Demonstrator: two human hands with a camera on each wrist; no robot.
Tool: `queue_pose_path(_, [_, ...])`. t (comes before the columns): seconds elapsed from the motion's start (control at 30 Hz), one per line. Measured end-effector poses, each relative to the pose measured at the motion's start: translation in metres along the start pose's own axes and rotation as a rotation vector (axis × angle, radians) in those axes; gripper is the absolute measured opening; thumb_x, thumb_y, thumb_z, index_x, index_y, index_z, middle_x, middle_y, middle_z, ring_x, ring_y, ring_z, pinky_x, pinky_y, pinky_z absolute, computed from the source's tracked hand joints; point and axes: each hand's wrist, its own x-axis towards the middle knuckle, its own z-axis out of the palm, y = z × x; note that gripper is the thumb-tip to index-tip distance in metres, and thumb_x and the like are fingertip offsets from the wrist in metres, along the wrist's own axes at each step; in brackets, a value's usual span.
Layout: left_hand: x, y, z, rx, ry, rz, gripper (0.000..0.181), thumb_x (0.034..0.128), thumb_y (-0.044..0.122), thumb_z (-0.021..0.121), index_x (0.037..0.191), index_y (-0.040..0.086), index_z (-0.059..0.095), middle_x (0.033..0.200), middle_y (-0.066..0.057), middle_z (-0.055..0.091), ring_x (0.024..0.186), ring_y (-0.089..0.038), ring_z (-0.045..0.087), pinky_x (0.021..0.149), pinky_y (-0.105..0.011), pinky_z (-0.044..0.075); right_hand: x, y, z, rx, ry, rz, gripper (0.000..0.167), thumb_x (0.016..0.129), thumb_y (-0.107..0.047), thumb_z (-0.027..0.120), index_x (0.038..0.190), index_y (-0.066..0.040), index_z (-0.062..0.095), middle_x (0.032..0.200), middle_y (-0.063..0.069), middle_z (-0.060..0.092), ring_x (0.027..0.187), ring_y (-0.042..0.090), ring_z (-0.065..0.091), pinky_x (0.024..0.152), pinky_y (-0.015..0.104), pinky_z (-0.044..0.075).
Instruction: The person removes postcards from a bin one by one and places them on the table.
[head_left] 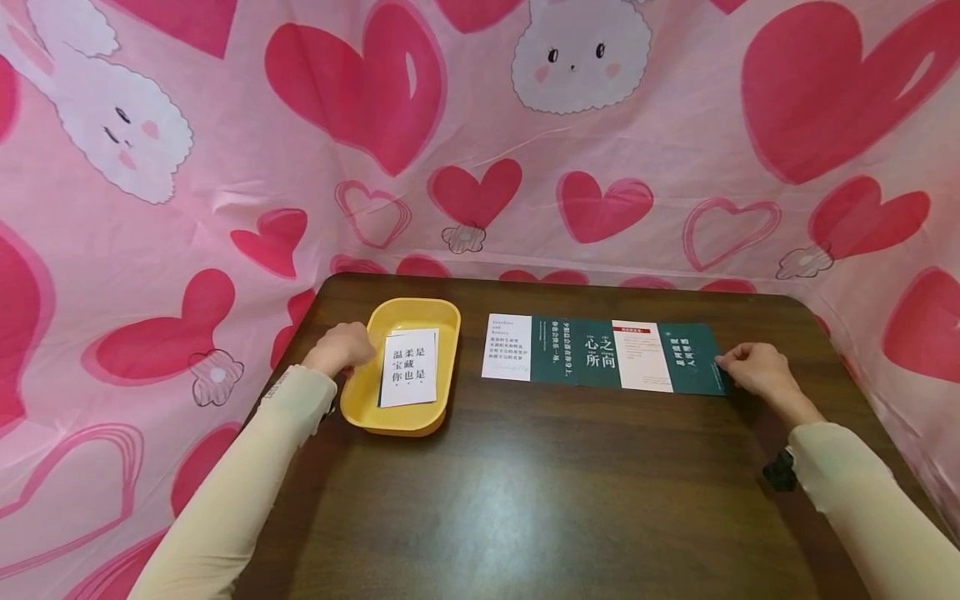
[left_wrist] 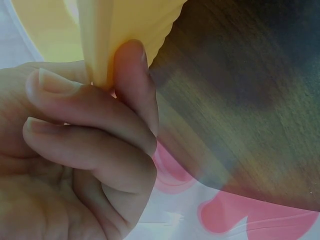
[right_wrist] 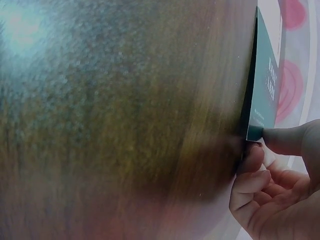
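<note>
Nearest the viewer, two pale sleeves [head_left: 247, 475] reach in from the lower corners across a dark brown table [head_left: 600, 517], set wide apart so that each hand attends to its own side. At the left, the left hand [head_left: 343, 348] is clamped on the left rim of a yellow tray [head_left: 363, 402]; the left wrist view shows the tray's wall caught among curled fingers, a hold that probably steadies it, since the raised edge is the easiest part to grip. Inside the tray lies a small stack of cards [head_left: 408, 367] (a white one with dark characters is uppermost; the number beneath cannot be told), presumably kept together by the walls. Well apart, to the tray's right, a card strip [head_left: 575, 354] of white, green and cream sections lies on the table, faces up and side by side, apparently so that every section shows. Whether these are separate cards or one unfolded sheet cannot be told. At the strip's far right, the right hand [head_left: 761, 377] pinches a corner of the green end section [head_left: 693, 362], thumb and finger together on the edge, likely because something so thin offers little else to hold and the print thus stays uncovered. Behind hangs pink cloth [head_left: 690, 75] bearing hearts and rabbits.
</note>
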Motion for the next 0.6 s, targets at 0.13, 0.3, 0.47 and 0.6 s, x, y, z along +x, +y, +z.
queue_pose_path(0.13, [0.0004,-0.0004,0.0004,-0.008,-0.001,0.002,0.028,0.0936,0.012,0.061,0.111,-0.009,0.059,0.080,-0.018,0.060,0.053,-0.023,0.056,0.052,-0.028,0.051,-0.0003,0.0003,0.0000,0.006,-0.002,-0.001,0.037,0.104,-0.024,0.060,0.109,0.012,0.063,0.084,0.015,0.063,0.077,0.030,0.058,0.063,0.034,0.048])
queue_pose_path(0.3, [-0.0010,-0.0010,0.0004,-0.019,-0.006,0.004,0.027,0.0915,0.011,0.061,0.109,-0.009,0.059,0.079,-0.017,0.059,0.053,-0.023,0.056,0.051,-0.029,0.051,0.0002,0.0003,0.0014,0.009,0.010,-0.001,0.036,0.102,-0.023,0.060,0.108,0.012,0.063,0.085,0.016,0.064,0.078,0.030,0.058,0.063,0.032,0.047])
queue_pose_path(0.47, [-0.0008,-0.0008,0.0003,-0.025,-0.008,0.005,0.028,0.0922,0.011,0.061,0.111,-0.009,0.059,0.080,-0.018,0.060,0.053,-0.023,0.056,0.051,-0.029,0.051,0.0011,0.0003,0.0014,0.001,0.024,-0.008,0.034,0.102,-0.023,0.064,0.105,0.011,0.065,0.084,0.015,0.064,0.078,0.031,0.058,0.064,0.034,0.047])
queue_pose_path(0.6, [0.0002,-0.0010,0.0005,-0.031,-0.004,0.004,0.028,0.0929,0.012,0.062,0.112,-0.009,0.059,0.081,-0.018,0.060,0.053,-0.023,0.056,0.051,-0.029,0.051,0.0016,0.0001,0.0017,-0.008,0.037,-0.011,0.032,0.101,-0.023,0.066,0.103,0.010,0.065,0.083,0.014,0.063,0.080,0.032,0.056,0.065,0.034,0.046])
